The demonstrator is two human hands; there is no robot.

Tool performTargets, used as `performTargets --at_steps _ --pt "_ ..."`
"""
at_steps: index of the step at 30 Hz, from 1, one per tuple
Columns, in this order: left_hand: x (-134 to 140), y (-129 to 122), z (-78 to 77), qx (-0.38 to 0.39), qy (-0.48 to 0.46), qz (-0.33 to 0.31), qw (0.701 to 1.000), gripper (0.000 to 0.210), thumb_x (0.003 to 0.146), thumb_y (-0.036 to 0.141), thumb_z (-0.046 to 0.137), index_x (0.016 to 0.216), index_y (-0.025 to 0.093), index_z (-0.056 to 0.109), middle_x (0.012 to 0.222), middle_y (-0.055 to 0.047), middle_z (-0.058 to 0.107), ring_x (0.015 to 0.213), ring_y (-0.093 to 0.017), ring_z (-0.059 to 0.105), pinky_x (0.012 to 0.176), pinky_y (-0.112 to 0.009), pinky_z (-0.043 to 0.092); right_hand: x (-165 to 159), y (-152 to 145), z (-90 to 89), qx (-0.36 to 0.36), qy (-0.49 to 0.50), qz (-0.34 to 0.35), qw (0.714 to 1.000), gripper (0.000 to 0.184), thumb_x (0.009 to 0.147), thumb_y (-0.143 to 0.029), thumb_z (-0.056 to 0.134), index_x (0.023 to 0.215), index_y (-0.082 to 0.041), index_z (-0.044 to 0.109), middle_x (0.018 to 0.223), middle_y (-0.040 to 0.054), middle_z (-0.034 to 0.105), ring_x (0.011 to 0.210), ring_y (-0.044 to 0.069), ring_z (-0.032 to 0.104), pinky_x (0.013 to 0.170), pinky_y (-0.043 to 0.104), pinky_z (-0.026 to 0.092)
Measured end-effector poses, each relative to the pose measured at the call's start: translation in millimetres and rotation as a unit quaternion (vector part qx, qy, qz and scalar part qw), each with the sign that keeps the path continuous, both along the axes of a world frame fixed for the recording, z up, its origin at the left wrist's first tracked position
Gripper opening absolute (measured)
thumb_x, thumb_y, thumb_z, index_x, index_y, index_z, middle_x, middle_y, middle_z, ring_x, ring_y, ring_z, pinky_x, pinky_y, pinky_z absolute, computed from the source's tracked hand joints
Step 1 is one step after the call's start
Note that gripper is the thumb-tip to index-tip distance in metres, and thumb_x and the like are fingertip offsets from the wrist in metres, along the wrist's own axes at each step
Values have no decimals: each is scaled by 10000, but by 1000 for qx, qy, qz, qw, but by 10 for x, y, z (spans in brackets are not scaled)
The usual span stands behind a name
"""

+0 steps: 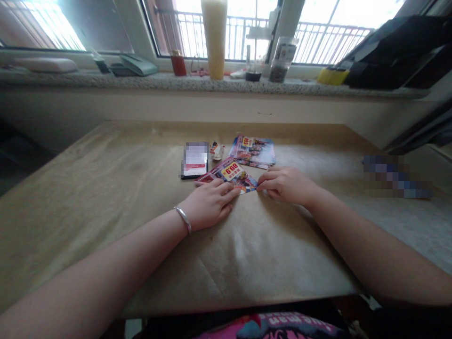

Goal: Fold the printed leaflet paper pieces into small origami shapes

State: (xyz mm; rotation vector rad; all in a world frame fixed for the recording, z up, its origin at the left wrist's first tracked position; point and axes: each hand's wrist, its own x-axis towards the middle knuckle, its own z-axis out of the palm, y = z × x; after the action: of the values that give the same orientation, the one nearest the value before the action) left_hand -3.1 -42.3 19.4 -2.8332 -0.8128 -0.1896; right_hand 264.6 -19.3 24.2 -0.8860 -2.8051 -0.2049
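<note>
A colourful printed flyer (233,172) with a yellow price patch lies at an angle on the covered table. My left hand (208,203), with a silver bracelet at the wrist, rests on its near left edge, fingers stretched out and pressing it down. At the flyer's right corner, my right hand (282,184) has its thumb and fingers pinched together on the paper. Just behind is a stack of similar flyers (257,151), slightly fanned. Part of the flyer's lower edge is hidden under my left fingers.
A phone-like device with a blurred screen (195,161) and a crumpled paper piece (216,151) lie left of the stack. Far right is a blurred bluish item (393,176). The windowsill (141,82) holds bottles, a tall yellowish cylinder (215,42) and a black bag (391,52).
</note>
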Motion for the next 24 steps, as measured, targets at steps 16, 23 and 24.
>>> performTargets --at_steps 16,23,24 --pt "-7 15 -24 -5 0 1 1000 416 933 324 413 1310 160 483 1193 -91 571 1026 -234 483 926 -371 401 94 25 52 -15 -28 -2 999 284 787 -109 516 911 -240 735 973 -10 723 829 178 633 715 293 459" --pt "-7 23 -42 -3 -4 -1 1000 405 931 319 424 1301 168 491 1199 -89 567 1033 -229 482 932 -366 397 153 23 4 -16 -7 -14 1000 279 785 -110 513 877 -244 740 983 -17 726 840 174 642 730 287 469" --pt "-6 24 -44 -2 -4 -1 1000 404 931 317 423 1300 168 492 1203 -86 566 1034 -230 481 934 -364 395 161 20 -12 -15 3 -21 1000 280 786 -110 510 874 -244 740 991 -15 724 849 174 642 736 286 471"
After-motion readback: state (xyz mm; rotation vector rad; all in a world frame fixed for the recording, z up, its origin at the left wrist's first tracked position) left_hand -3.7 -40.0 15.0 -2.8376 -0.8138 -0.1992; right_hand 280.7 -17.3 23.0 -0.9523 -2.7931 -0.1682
